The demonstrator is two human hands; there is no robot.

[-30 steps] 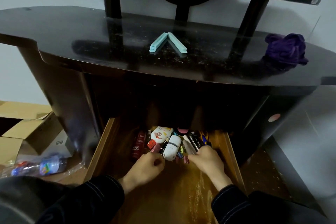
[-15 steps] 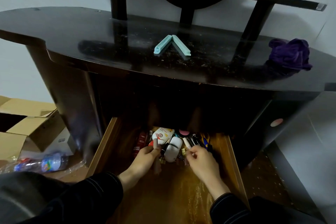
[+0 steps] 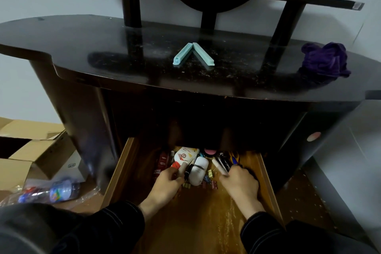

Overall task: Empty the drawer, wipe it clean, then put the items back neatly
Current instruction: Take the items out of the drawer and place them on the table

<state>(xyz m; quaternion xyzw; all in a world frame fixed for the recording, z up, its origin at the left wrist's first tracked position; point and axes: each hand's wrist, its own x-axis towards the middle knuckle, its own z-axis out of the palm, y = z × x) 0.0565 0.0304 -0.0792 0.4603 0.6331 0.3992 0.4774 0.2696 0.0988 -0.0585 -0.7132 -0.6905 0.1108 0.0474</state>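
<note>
The wooden drawer (image 3: pixel 266 173) is pulled out under the dark dressing table (image 3: pixel 103 47). At its back lie several small items: a white oval case (image 3: pixel 198 171), a white tube with red print (image 3: pixel 184 155), a dark red tube (image 3: pixel 161 164), small coloured clips (image 3: pixel 210 179). My left hand (image 3: pixel 168 181) grips a small pale stick and a black pen-like item beside the white case. My right hand (image 3: pixel 240 181) holds a white stick and a black tube (image 3: pixel 223 164) at the pile's right side.
A teal sealing clip (image 3: pixel 192 54) lies open on the tabletop, and a crumpled purple cloth (image 3: pixel 324 60) sits at its right end. Open cardboard boxes (image 3: pixel 31 150) and a plastic bottle (image 3: pixel 61 189) are on the floor at left. A mirror frame rises behind.
Both hands have closed round small items in the pile; the right hand has shifted right onto the black tube and white stick. The camera has tilted up a little.
</note>
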